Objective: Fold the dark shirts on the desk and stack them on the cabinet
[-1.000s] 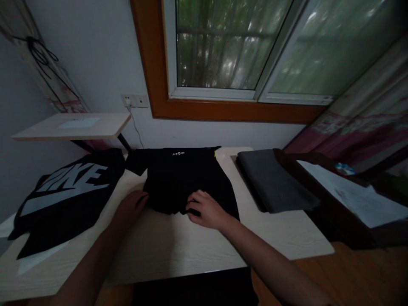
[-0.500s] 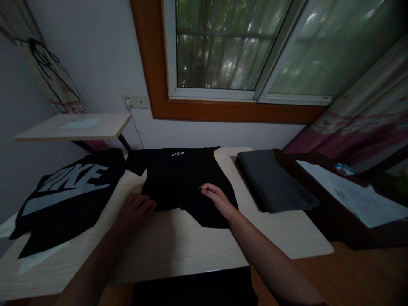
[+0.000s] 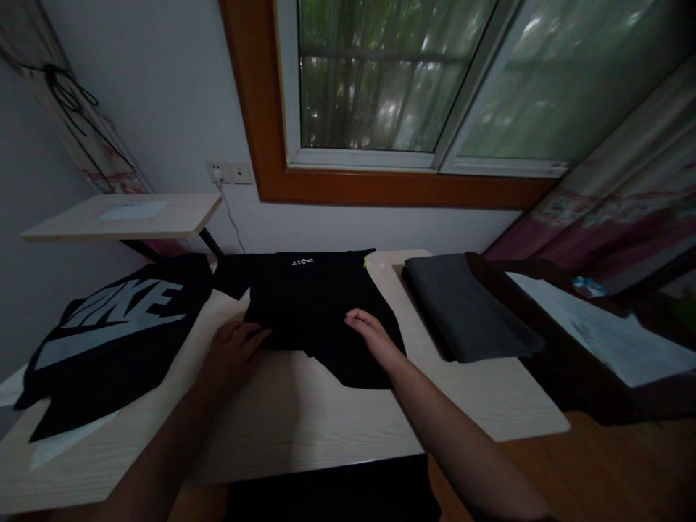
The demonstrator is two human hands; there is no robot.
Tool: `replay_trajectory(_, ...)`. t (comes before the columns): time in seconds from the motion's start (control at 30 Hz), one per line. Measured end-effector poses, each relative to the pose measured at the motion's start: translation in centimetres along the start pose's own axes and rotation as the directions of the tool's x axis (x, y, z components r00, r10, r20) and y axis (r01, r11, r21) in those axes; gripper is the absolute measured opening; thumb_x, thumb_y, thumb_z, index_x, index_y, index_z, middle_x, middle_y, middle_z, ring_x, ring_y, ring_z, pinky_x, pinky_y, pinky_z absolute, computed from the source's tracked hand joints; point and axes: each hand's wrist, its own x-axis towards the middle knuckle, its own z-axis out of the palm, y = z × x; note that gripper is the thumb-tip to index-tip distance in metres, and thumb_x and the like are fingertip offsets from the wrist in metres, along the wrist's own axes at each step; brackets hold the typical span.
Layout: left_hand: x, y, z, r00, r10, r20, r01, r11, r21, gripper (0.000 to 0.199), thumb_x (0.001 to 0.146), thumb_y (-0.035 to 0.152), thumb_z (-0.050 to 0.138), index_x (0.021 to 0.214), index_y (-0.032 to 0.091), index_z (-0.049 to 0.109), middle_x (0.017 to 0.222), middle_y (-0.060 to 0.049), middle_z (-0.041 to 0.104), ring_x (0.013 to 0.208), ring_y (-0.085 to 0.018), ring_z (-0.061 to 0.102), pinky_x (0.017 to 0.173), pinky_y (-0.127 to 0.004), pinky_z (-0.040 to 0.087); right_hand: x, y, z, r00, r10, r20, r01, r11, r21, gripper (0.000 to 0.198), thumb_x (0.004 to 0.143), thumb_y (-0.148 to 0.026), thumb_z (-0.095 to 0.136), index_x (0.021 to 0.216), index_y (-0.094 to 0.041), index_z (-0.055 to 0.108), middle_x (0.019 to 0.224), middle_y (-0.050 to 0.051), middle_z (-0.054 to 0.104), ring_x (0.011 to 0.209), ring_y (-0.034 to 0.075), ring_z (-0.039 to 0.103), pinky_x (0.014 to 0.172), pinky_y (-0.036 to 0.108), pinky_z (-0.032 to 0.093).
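Note:
A black T-shirt (image 3: 304, 304) with small white lettering near its far edge lies partly folded on the pale wooden table (image 3: 326, 428). At its near left edge, my left hand (image 3: 231, 355) is closed on the cloth, the thumb side pointing right. My right hand (image 3: 373, 337) rests over the shirt's right half, its fingers lightly curved and lying on the fabric without a visible grip. A yellow patch shows at the shirt's far right corner. Cloth beneath both hands is hidden.
Left of the shirt lies another black garment (image 3: 125, 312) with large grey letters. A raised wooden shelf (image 3: 179, 214) stands behind it. On the right is a folded dark grey cloth (image 3: 467, 312), with a white sheet (image 3: 603, 326) beyond it. A window (image 3: 380, 87) is above.
My left hand has shifted slightly forward and right, and the shirt's near left edge has moved a little away from me. My right hand has barely moved; its fingers are slightly closer together.

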Motion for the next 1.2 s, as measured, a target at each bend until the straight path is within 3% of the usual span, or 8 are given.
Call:
replay_trajectory(0.13,-0.3,-1.0,0.4,0.998,-0.049,-0.028,0.045,0.991,-0.128,0.033,0.092,0.020,0.056,0.121,0.026,0.071,0.112,-0.009,0.068,0.106,-0.028,0.059,0.096,-0.048,0.051,-0.1,-0.2,0.0,1.000,-0.019,-0.016,0.019,1.000,-0.023,0.026,0.079,-0.047,0.073,0.082,-0.023,0.065,0.073,-0.005,0.057,0.072,0.015,0.051,0.071,0.028,0.039)
replay_trajectory(0.27,-0.6,-1.7,0.1,0.970,-0.223,-0.093,0.177,0.918,-0.356,0.032,0.094,0.019,0.046,0.117,0.022,0.068,0.113,-0.010,0.066,0.106,-0.024,0.063,0.094,-0.041,0.054,-0.1,-0.1,0.0,0.997,-0.072,0.027,0.073,0.996,-0.051,0.026,0.084,-0.049,0.070,0.082,-0.023,0.068,0.080,-0.002,0.063,0.077,0.016,0.056,0.077,0.029,0.043)
replay_trajectory(0.5,-1.6,-2.1,-2.0,0.894,-0.449,0.002,0.299,0.591,-0.749,0.027,0.093,0.035,0.045,0.100,0.019,0.066,0.095,-0.006,0.070,0.086,-0.023,0.066,0.076,-0.035,0.054,0.2,0.9,-0.1,0.982,-0.128,0.137,0.133,0.991,-0.031,0.035,0.089,-0.055,0.066,0.088,-0.020,0.071,0.089,0.005,0.070,0.078,0.017,0.059,0.077,0.032,0.048)
replay_trajectory(0.57,-1.9,-2.3,-2.1,0.889,-0.456,0.046,0.305,0.515,-0.801,0.030,0.091,0.042,0.049,0.091,0.019,0.067,0.083,-0.005,0.068,0.073,-0.021,0.064,0.064,-0.033,0.052,0.0,0.7,-0.1,0.979,-0.142,0.147,0.150,0.987,-0.049,0.034,0.091,-0.054,0.065,0.089,-0.020,0.071,0.088,0.004,0.069,0.078,0.017,0.060,0.077,0.032,0.048)
replay_trajectory(0.7,-2.3,-2.7,-1.8,0.890,-0.449,0.078,0.323,0.502,-0.802,0.041,0.090,0.049,0.046,0.069,0.020,0.066,0.063,-0.005,0.063,0.060,-0.020,0.058,0.054,-0.033,0.048,-0.4,-0.2,-0.6,0.969,-0.223,0.108,0.241,0.948,-0.207,0.030,0.096,-0.049,0.059,0.091,-0.022,0.071,0.085,0.002,0.065,0.080,0.017,0.060,0.080,0.032,0.047)
replay_trajectory(0.9,-2.2,-2.4,-1.5,0.932,-0.279,0.231,0.331,0.399,-0.855,0.060,0.099,0.047,0.031,0.056,0.021,0.062,0.047,-0.004,0.054,0.046,-0.015,0.050,0.049,-0.030,0.041,-0.2,-0.5,-2.2,0.908,-0.406,0.107,0.380,0.687,-0.620,0.019,0.097,-0.036,0.057,0.091,-0.023,0.069,0.095,0.005,0.064,0.093,0.020,0.061,0.087,0.035,0.046)
replay_trajectory(1.07,-1.1,-1.7,-1.9,0.927,-0.319,0.198,0.356,0.578,-0.734,0.035,0.098,0.041,0.049,0.087,0.021,0.075,0.080,-0.005,0.073,0.072,-0.019,0.067,0.066,-0.032,0.051,-0.2,0.0,-3.1,0.890,-0.421,0.177,0.354,0.390,-0.850,0.014,0.090,-0.032,0.068,0.101,-0.025,0.071,0.111,0.008,0.064,0.105,0.026,0.056,0.096,0.044,0.045)
replay_trajectory(1.2,-0.4,-1.7,-1.5,0.980,-0.150,0.130,0.198,0.799,-0.568,0.028,0.098,0.037,0.052,0.092,0.023,0.075,0.092,-0.005,0.075,0.088,-0.020,0.069,0.082,-0.034,0.053,-0.4,0.1,-3.7,0.909,-0.382,0.166,0.277,0.258,-0.925,0.023,0.088,-0.037,0.072,0.109,-0.026,0.071,0.114,0.010,0.062,0.106,0.030,0.054,0.097,0.047,0.046)
